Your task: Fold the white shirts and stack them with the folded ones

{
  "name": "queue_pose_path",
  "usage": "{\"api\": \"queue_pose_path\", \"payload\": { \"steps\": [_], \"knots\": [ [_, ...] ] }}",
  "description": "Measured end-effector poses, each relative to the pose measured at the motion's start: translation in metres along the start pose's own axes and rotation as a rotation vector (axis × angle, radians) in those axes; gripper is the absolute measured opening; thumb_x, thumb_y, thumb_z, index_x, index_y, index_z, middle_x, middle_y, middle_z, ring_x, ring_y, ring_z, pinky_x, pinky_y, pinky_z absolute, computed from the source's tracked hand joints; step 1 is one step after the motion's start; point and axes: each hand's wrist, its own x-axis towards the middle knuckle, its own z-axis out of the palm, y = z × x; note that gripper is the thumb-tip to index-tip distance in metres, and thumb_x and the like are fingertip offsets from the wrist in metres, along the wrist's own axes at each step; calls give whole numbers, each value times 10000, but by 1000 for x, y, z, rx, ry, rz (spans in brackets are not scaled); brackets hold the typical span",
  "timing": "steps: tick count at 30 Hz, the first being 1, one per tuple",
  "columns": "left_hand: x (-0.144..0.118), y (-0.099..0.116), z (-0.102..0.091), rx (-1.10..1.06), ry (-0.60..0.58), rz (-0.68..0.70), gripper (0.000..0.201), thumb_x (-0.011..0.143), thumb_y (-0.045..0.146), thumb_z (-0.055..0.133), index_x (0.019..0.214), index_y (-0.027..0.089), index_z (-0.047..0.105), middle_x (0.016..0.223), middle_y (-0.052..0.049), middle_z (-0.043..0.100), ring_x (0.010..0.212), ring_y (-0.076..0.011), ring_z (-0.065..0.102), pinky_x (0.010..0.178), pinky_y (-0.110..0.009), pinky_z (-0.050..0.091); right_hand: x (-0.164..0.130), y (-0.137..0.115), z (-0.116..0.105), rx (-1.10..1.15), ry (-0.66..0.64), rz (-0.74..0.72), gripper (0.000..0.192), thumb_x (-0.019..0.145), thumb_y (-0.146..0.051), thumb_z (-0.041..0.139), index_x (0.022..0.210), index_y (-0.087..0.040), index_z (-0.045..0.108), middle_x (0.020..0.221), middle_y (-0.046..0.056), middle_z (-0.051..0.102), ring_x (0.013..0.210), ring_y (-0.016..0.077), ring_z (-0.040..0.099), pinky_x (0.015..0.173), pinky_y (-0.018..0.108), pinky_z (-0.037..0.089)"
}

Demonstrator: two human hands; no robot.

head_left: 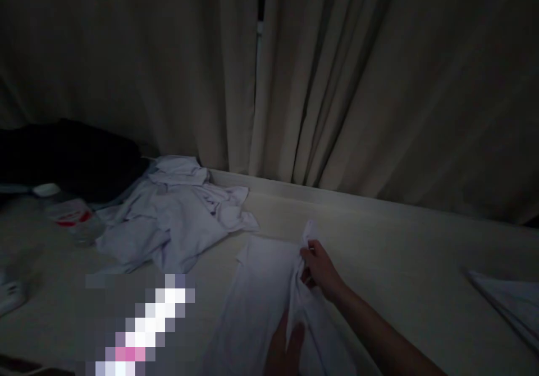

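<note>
Pinching the draped white cloth garment (269, 278), lower centre: right hand (322, 269)! Left hand (284, 345) straddles it, grip unclear; even tension should limit creases.

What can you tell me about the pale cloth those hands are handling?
The pale cloth looks whitish, thin and soft. It lies partly flat on the light surface, its near part running out of the picture. The right hand pinches a raised, creased fold near its far right corner; the left hand touches it nearer the camera.
</note>
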Motion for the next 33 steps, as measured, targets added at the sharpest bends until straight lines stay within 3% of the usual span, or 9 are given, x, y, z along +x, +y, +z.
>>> {"api": "queue_pose_path", "payload": {
  "steps": [5,9,12,16,21,23,27,29,33],
  "knots": [
    [13,-9,-70,-18,132,-149,545,787,543,458,1183,187,577,1290,-131,576,1227,-309,503,1016,-500,419,18,-12,48,-58,-261,-78,239,842,-421,403,1016,-262,366,778,-46,545,429,96,554,378,223,427],
    [17,-2,-104,-301,157,-421,501,775,521,472,1135,180,544,1259,-169,589,1091,-319,605,859,-504,523,28,17,57,-354,-389,-196,283,821,-380,470,1046,-208,489,858,22,603,579,112,580,529,251,446],
    [15,7,-110,-415,118,-498,550,753,524,513,1188,188,481,1301,-168,548,1013,-304,641,751,-455,561,12,49,32,-608,-311,-258,213,811,-339,480,891,-180,596,855,57,655,748,152,598,663,274,423],
    [26,14,-106,-199,102,-339,526,703,530,562,1062,146,580,1266,-163,569,1158,-289,548,899,-373,503,-30,77,2,-786,-316,-148,204,771,-343,508,840,-189,623,849,53,679,752,162,592,634,269,372],
    [49,12,-96,132,33,-257,653,744,607,441,1136,93,534,1179,-178,615,1100,-289,579,938,-408,456,-65,70,19,-875,-408,-134,195,688,-263,549,841,-172,628,872,60,671,752,168,565,606,265,337],
    [52,11,-101,172,37,-221,655,739,621,434,1106,92,549,1143,-172,637,1085,-283,587,954,-402,442,-73,54,35,-755,-526,-198,234,726,-276,525,910,-174,627,894,51,667,743,150,563,597,246,354],
    [41,11,-119,154,17,-127,606,732,656,415,1000,153,620,1132,-124,660,1086,-254,580,970,-362,433,-60,22,58,-548,-1031,-364,358,765,-407,570,1076,-238,623,983,14,683,787,136,604,664,221,430],
    [33,9,-122,149,-59,-162,655,739,684,383,1026,143,616,1093,-130,675,1025,-264,610,915,-386,470,-29,14,61,-566,-856,-459,312,785,-377,554,1043,-228,649,999,24,687,858,150,612,753,241,444],
    [29,2,-112,203,-47,-277,737,723,592,474,1221,48,493,1259,-208,573,1145,-301,555,969,-410,440,60,17,55,-630,-180,-427,355,852,-271,416,1147,-194,599,1147,90,640,1064,181,567,925,310,406]
  ]
}}
